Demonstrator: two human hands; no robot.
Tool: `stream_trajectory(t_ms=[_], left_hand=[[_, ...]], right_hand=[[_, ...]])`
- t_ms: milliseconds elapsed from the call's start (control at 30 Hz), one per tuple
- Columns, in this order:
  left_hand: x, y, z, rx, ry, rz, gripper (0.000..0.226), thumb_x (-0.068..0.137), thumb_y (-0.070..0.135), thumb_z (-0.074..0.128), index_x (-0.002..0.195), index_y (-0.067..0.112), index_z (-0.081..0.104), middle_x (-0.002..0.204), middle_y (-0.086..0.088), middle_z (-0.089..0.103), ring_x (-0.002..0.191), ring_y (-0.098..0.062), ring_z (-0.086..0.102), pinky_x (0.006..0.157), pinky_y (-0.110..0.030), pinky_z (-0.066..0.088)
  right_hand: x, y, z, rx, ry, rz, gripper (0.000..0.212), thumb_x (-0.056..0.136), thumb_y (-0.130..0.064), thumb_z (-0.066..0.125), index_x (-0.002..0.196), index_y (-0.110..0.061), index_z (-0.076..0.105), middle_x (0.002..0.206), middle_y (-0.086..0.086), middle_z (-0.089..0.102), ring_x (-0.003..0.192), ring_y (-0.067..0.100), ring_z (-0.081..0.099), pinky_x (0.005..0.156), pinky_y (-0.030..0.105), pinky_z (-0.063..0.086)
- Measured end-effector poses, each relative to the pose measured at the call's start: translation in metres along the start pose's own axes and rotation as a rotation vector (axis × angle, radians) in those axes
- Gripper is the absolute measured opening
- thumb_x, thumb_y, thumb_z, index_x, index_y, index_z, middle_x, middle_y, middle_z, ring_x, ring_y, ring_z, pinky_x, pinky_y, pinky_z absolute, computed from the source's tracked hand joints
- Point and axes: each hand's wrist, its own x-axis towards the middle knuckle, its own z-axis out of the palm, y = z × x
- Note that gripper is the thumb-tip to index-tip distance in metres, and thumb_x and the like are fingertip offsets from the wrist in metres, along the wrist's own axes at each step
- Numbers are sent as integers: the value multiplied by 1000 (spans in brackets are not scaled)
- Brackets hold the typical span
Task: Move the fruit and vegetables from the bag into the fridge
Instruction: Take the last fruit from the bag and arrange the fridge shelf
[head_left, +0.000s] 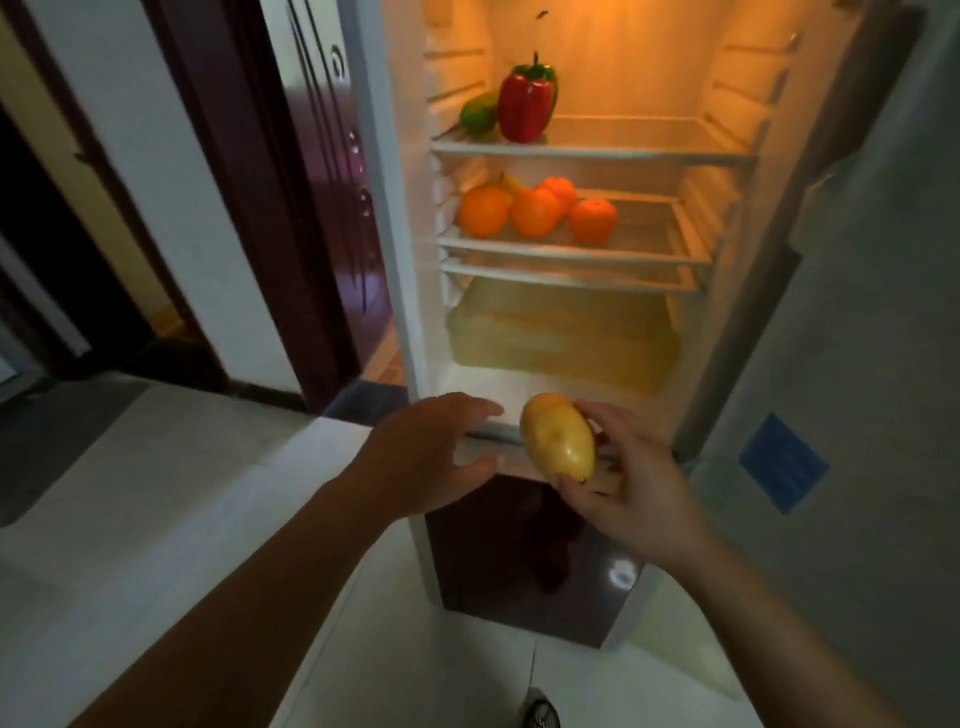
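Left hand (441, 452) empty, fingers spread wide, at 9 o'clock of potato (558, 436). Right hand (631, 488) grips potato at lower end, in front of fridge (395, 260). Likely firm, light, smooth; hold mid-body. Top shelf: red pepper (525, 104), green fruit (479, 114). Middle: oranges (535, 210). Crisper drawer (561, 338) contents unclear.

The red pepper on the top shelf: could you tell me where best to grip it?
Grip the red pepper around its broad middle, coming straight in from the open front. It stands upright, stem up, and the green fruit crowds its left, so fingers fit best front and right.
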Motion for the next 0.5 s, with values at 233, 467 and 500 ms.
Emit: stream_trajectory(t_ms=[233, 467, 500], left_hand=[[147, -20, 3, 27, 103, 86, 56, 76, 53, 58, 125, 26, 54, 122, 5, 61, 108, -13, 59, 89, -34, 51], [239, -40, -12, -25, 247, 138, 54, 73, 58, 50, 119, 30, 56, 116, 7, 64, 100, -12, 61, 80, -36, 55], [250, -43, -20, -23, 260, 150, 54, 73, 58, 50, 119, 30, 56, 116, 7, 64, 100, -12, 61, 79, -35, 55]], right_hand=[[119, 53, -22, 52, 184, -44, 68, 68, -44, 70, 130, -39, 40, 119, -27, 45, 103, 0, 51, 77, 13, 43], [196, 83, -31, 100, 303, -58, 64, 66, -39, 69, 126, -32, 48, 119, -22, 50, 102, 0, 54, 77, 9, 41], [205, 83, -31, 107, 319, -65, 64, 66, -40, 68, 126, -30, 48, 120, -19, 51, 103, 1, 54, 78, 10, 42]])
